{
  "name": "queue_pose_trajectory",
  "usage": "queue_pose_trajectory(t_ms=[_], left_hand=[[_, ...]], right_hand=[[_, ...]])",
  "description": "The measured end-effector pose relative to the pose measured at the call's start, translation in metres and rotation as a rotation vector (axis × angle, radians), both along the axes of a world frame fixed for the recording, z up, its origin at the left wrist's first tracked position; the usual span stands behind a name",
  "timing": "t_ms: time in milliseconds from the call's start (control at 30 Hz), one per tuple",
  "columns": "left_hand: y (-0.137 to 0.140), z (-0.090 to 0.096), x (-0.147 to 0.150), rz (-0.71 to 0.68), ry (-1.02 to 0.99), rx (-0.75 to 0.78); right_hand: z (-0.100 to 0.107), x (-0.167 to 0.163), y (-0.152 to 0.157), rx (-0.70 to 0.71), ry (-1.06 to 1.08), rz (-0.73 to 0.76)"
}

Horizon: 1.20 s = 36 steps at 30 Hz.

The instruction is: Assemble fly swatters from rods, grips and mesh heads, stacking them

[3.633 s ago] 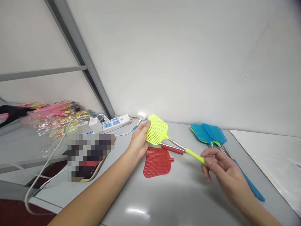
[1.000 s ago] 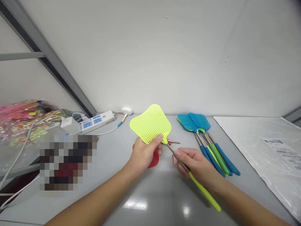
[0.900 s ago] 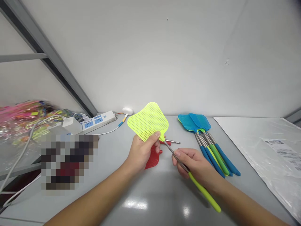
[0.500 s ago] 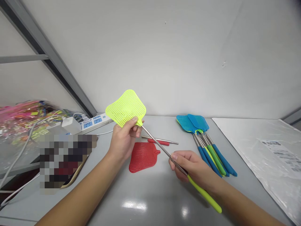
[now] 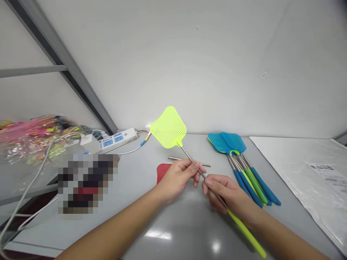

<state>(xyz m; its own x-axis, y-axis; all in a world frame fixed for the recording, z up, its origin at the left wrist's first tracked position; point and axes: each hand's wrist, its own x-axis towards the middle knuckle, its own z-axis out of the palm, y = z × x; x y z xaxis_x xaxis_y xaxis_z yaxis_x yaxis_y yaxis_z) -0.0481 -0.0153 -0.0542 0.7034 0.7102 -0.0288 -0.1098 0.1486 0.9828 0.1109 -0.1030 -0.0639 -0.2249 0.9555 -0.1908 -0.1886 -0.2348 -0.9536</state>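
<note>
A yellow-green fly swatter (image 5: 169, 128) with a perforated head, metal rod and matching grip slants across in front of me above the table. My left hand (image 5: 183, 175) pinches the rod partway below the head. Close beside it, my right hand (image 5: 223, 193) is wrapped round the rod's lower part, just above the grip. Beneath my left hand lies a red swatter head (image 5: 162, 171), partly covered by the hand. A loose metal rod (image 5: 175, 158) rests behind that hand, its middle hidden.
Several swatters with blue and green grips (image 5: 244, 177) lie in a pile at right. Beyond them is a white plastic sheet (image 5: 292, 162) with a label. At left are a power strip (image 5: 119, 140), cables, a blurred-out object (image 5: 89, 186) and colourful plastic-wrapped items (image 5: 32, 141).
My left hand has moved from the swatter's neck down the rod, close to my right hand. The swatter head has shifted right in view and now stands free of the hand.
</note>
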Motion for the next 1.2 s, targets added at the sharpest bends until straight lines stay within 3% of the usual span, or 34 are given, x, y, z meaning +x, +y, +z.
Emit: queue_pose_trajectory(t_ms=[333, 567, 733, 867, 1033, 1133, 1200], left_hand=[[0.006, 0.014, -0.005, 0.322, -0.162, -0.040], [0.025, 0.028, -0.017, 0.536, -0.315, 0.013], [0.049, 0.029, -0.031, 0.705, -0.398, 0.018], [0.056, 0.026, -0.035, 0.737, -0.431, 0.030], [0.053, 0.028, -0.034, 0.705, -0.459, -0.013], [0.059, 0.035, -0.039, 0.766, -0.521, -0.049], [0.063, 0.040, -0.042, 0.782, -0.549, -0.058]], right_hand=[[0.012, -0.003, 0.003, -0.012, -0.072, 0.043], [0.023, 0.000, -0.004, 0.009, -0.211, 0.109], [0.024, 0.012, -0.010, 0.129, -0.633, 0.101], [0.024, 0.029, -0.026, 0.274, -1.078, 0.052], [0.019, 0.056, -0.071, 0.417, -1.415, -0.091], [0.007, 0.080, -0.102, 0.585, -1.570, -0.194], [-0.003, 0.096, -0.121, 0.609, -1.659, -0.248]])
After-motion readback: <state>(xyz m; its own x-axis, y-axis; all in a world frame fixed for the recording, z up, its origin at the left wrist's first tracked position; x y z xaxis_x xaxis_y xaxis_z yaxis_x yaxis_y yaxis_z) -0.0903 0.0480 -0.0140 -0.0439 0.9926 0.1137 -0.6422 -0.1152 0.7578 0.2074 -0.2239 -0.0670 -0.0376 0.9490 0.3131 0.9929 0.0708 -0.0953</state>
